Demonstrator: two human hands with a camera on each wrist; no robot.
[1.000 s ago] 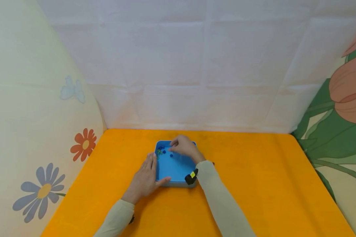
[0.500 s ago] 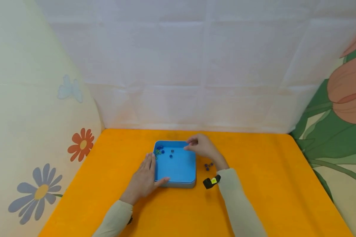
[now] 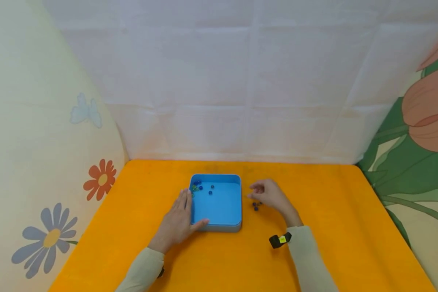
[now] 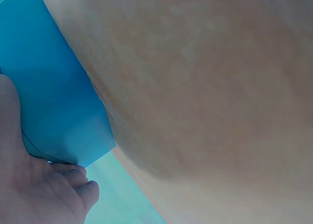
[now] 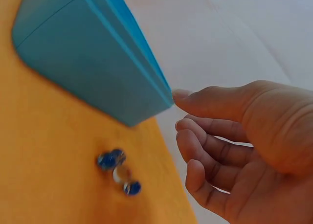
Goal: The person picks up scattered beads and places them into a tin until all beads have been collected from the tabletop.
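A square blue box point(image 3: 219, 211) stands on the table with several blue and green marbles point(image 3: 196, 187) gathered in its back left corner. Two separate marbles point(image 3: 210, 192) lie farther in on its floor. My left hand point(image 3: 177, 221) rests along the box's left side, fingers straight, thumb over the front rim. To the right of the box, my right hand point(image 3: 271, 196) hovers with loosely bent fingers and nothing between them. Below its fingertips, several loose marbles point(image 5: 117, 170), some blue, lie on the table, apart from the hand.
The orange table point(image 3: 332, 227) reaches back to a white cloth wall point(image 3: 241, 81). Flower-patterned cloths hang at the left point(image 3: 51, 162) and right point(image 3: 423, 170) sides.
My right hand has moved out of the box to the right, over the loose marbles. A marble now shows on the box floor where the hand was. The left hand has stayed put.
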